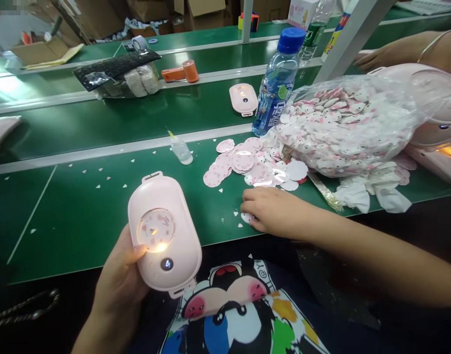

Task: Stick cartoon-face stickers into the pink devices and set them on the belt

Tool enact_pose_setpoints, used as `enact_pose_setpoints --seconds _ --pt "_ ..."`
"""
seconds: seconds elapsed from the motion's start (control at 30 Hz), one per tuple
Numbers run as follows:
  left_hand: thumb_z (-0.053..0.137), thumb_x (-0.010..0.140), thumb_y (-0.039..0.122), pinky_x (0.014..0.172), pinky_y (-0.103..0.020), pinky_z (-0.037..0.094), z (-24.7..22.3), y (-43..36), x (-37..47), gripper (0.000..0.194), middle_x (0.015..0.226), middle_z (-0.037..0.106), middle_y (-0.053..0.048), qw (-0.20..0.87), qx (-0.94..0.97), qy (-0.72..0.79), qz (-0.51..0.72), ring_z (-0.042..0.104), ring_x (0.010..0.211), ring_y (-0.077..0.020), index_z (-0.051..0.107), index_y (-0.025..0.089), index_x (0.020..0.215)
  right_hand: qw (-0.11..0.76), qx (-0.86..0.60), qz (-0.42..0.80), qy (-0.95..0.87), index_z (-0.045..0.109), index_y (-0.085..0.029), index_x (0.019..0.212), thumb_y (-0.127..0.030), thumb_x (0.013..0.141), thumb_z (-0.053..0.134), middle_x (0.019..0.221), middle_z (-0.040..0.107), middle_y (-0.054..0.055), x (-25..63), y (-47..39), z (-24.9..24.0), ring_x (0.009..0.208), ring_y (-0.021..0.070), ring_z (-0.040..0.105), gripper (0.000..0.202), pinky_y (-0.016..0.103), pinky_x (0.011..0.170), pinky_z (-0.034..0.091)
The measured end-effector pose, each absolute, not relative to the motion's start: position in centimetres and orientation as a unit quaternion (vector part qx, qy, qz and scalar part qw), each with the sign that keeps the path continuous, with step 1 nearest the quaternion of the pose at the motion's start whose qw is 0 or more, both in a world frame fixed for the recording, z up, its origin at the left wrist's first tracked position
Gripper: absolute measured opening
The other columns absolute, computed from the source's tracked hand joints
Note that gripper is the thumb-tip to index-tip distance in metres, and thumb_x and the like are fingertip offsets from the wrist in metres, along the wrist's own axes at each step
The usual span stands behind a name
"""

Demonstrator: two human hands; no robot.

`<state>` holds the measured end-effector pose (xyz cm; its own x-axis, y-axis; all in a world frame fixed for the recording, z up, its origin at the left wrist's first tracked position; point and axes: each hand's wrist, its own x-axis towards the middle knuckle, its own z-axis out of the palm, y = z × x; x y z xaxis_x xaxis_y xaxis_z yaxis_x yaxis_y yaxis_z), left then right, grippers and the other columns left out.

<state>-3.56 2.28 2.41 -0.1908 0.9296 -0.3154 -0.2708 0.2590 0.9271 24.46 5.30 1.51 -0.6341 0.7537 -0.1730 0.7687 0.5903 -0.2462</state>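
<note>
My left hand (124, 275) is closed around a pale pink oval plastic device (186, 233) and holds it up off the table. The device has a round printed panel, a glowing orange light and a small dark round display; my thumb lies on its face beside the panel. At the table's front edge, my right hand (271, 209) has its fingers curled down on a small white cartoon-face piece (246, 217), partly hidden under them. Just beyond that hand, round pink printed stickers (243, 158) and more white pieces lie in a loose pile.
A clear plastic bag (343, 128) full of white-and-pink pieces stands right. Behind the pile are a blue-capped bottle (277, 81) and another pink device (243, 98). A small squeeze bottle (181, 150) lies left of the stickers. Another person's hand (391, 54) reaches in top right.
</note>
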Motion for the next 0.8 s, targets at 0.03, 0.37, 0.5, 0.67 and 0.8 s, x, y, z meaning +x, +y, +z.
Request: enact_pose_setpoints --seconds 0.03,0.37,0.5,0.67,0.8 --pt "0.080 0.046 0.023 0.050 -0.025 0.057 2.4 2.2 -3.5 0.050 0.080 0.075 -0.006 0.565 0.284 0.561 0.534 0.066 0.062 -0.0214 0.071 0.014 0.093 0.030 0.421 -0.145 0.895 0.067 -0.014 0.085 -0.015 0.080 0.059 0.092 0.061 0.007 24.4 5.5 1.7 0.080 0.0213 0.058 0.009 0.033 0.066 0.041" --pt "0.080 0.046 0.022 0.052 -0.025 0.058 1.6 2.2 -3.6 0.049 0.081 0.075 -0.007 0.586 0.279 0.541 0.535 0.067 0.064 -0.0216 0.070 0.013 0.093 0.023 0.436 -0.121 0.891 0.061 -0.017 0.086 -0.021 0.079 0.055 0.092 0.060 0.006 24.6 5.5 1.1 0.080 0.0188 0.055 0.010 0.031 0.064 0.034" --pt "0.079 0.050 0.022 0.056 -0.025 0.059 1.2 2.4 -3.8 0.049 0.086 0.075 -0.006 0.600 0.293 0.524 0.529 0.068 0.068 -0.0215 0.069 0.014 0.098 0.026 0.440 -0.125 0.889 0.062 -0.019 0.094 -0.019 0.080 0.054 0.095 0.061 0.005 24.5 5.4 1.3 0.083 0.0192 0.057 0.017 0.031 0.065 0.034" --pt "0.080 0.050 0.023 0.055 -0.024 0.058 1.3 2.3 -3.5 0.048 0.084 0.075 -0.006 0.598 0.290 0.531 0.526 0.068 0.067 -0.0209 0.070 0.013 0.096 0.049 0.430 -0.121 0.893 0.062 -0.016 0.082 -0.018 0.072 0.058 0.083 0.061 0.006 23.8 5.9 1.7 0.074 0.0197 0.057 0.010 0.032 0.059 0.029" --pt "0.080 0.050 0.025 0.053 -0.024 0.057 1.4 2.2 -3.4 0.049 0.082 0.075 -0.006 0.593 0.294 0.532 0.528 0.067 0.066 -0.0215 0.070 0.013 0.096 0.047 0.412 -0.118 0.903 0.062 -0.016 0.081 -0.022 0.069 0.059 0.083 0.061 0.006 23.7 6.3 1.4 0.076 0.0212 0.057 0.014 0.032 0.061 0.031"
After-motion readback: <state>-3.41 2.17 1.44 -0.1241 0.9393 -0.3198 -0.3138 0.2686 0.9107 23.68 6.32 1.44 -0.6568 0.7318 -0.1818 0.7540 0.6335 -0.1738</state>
